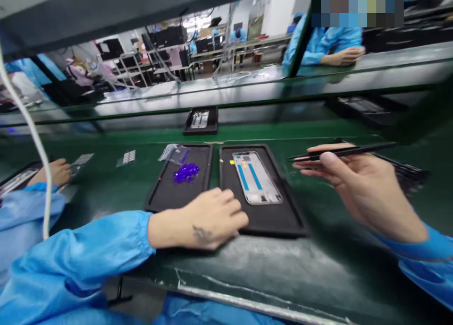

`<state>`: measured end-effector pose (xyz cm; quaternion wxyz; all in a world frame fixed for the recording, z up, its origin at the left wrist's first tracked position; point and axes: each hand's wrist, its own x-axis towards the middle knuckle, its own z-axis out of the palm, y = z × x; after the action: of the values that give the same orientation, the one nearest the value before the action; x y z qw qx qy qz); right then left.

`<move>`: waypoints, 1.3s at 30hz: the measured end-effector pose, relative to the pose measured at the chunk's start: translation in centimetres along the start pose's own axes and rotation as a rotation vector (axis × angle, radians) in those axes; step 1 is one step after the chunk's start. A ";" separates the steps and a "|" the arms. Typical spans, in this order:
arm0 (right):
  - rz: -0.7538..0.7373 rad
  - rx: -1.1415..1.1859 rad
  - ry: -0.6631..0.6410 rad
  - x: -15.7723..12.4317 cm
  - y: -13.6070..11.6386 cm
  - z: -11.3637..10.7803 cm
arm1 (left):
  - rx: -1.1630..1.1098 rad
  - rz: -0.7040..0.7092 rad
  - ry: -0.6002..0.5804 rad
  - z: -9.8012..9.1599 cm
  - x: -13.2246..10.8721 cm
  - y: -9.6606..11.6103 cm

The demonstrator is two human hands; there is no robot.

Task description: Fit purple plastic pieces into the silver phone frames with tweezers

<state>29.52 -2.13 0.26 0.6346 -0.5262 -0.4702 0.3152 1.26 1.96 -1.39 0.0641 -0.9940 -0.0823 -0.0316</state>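
Observation:
My right hand (pixel 357 185) is closed around black tweezers (pixel 339 152), raised to the right of a black tray (pixel 269 225), with the tips pointing left. In that tray lies a silver phone frame (pixel 260 177) with two blue strips and a small yellow tab at its upper left edge. My left hand (pixel 208 218) has its fingers curled over the near left corner of this tray; the fingertips and thumb are hidden. A second black tray (pixel 177 192) to the left holds a pile of small purple-blue pieces (pixel 186 173) and a clear plastic bag (pixel 174 153).
A small tray (pixel 200 129) with another phone frame stands on the ledge behind. Dark stacked items (pixel 410 174) lie beyond my right hand. A sheet of small pieces (pixel 127 158) lies left. A co-worker's hand (pixel 53 172) is at far left; a white cable (pixel 35 131) hangs there.

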 end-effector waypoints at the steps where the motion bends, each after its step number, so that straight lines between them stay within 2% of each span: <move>1: 0.005 -0.006 -0.025 -0.1 0.0 0.8 | -0.046 0.052 0.020 0.2 -0.7 1.6; 3: 0.035 -0.030 -0.084 0.0 0.1 2.5 | -0.128 0.149 0.057 0.5 -1.4 4.0; 5: 0.060 -0.057 -0.150 0.2 0.4 4.3 | -0.155 0.209 0.079 0.7 -1.6 5.7; 7: 0.076 -0.067 -0.226 0.7 1.0 6.1 | -0.114 0.242 0.101 0.8 -1.5 6.4; 9: 0.087 -0.062 -0.280 1.2 1.7 7.4 | -0.049 0.256 0.132 0.6 -1.5 6.2; 12: 0.096 -0.118 -0.283 1.9 2.7 8.1 | 0.001 0.156 0.240 0.1 -2.4 3.5; 14: 0.095 -0.229 -0.266 2.1 3.3 7.8 | -0.014 -0.055 0.342 -0.2 -3.6 0.1; 16: 0.093 -0.330 -0.252 2.3 3.7 7.4 | -0.075 -0.373 0.383 -0.2 -5.2 -3.7; 17: 0.089 -0.361 -0.246 2.3 3.8 7.1 | -0.126 -0.471 0.407 -0.1 -5.9 -5.4; 19: 0.075 -0.384 -0.235 2.3 3.9 6.9 | -0.220 -0.525 0.362 0.3 -7.2 -8.1; 22: 0.081 -0.371 -0.232 2.3 4.0 6.9 | -0.301 -0.438 0.240 1.0 -8.0 -10.0; 27: 0.125 -0.287 -0.212 2.2 4.1 7.1 | -0.270 -0.384 0.124 1.5 -7.3 -10.3; 34: 0.134 -0.260 -0.221 2.3 4.2 7.1 | -0.200 -0.296 0.018 1.0 -5.8 -11.2; 39: 0.142 -0.221 -0.241 2.0 4.0 7.2 | -0.154 -0.215 -0.109 0.7 -5.3 -11.2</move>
<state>23.93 3.34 -3.04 0.4881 -0.5829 -0.5363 0.3664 -5.77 12.13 -1.07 -0.0209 -0.9817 -0.1890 0.0093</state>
